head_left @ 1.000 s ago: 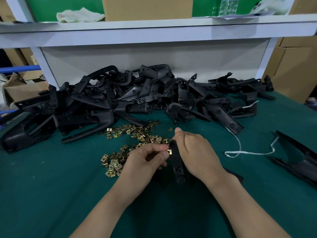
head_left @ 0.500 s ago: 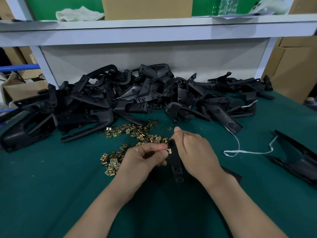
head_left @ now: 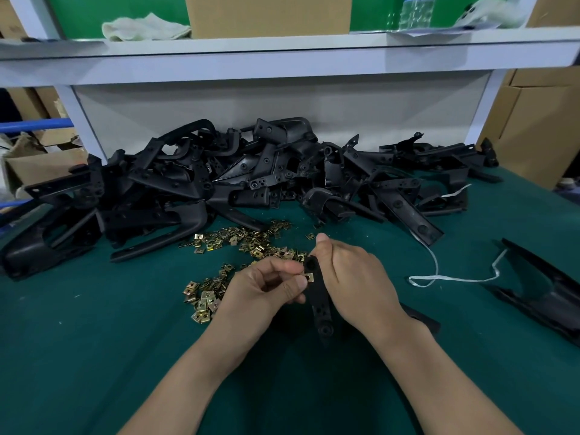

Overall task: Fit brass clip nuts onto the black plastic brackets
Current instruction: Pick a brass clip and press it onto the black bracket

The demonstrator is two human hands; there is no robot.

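Observation:
My right hand [head_left: 354, 281] grips a long black plastic bracket [head_left: 320, 304] by its upper end, the bracket pointing down toward me over the green mat. My left hand [head_left: 263, 287] pinches a brass clip nut [head_left: 309, 277] between thumb and forefinger against the bracket's left edge, just below a round hole. A scatter of loose brass clip nuts [head_left: 238, 246] lies on the mat just beyond and left of my hands. A big heap of black brackets [head_left: 219, 180] fills the back of the table.
A white string [head_left: 452, 279] trails across the green mat [head_left: 78, 340] on the right. Another black plastic part [head_left: 552, 293] lies at the right edge. A white shelf frame [head_left: 282, 64] stands behind the heap, with cardboard boxes [head_left: 533, 120] at the right.
Both hands stay almost in place; the clip nut sits a touch further onto the bracket's edge under my left thumb.

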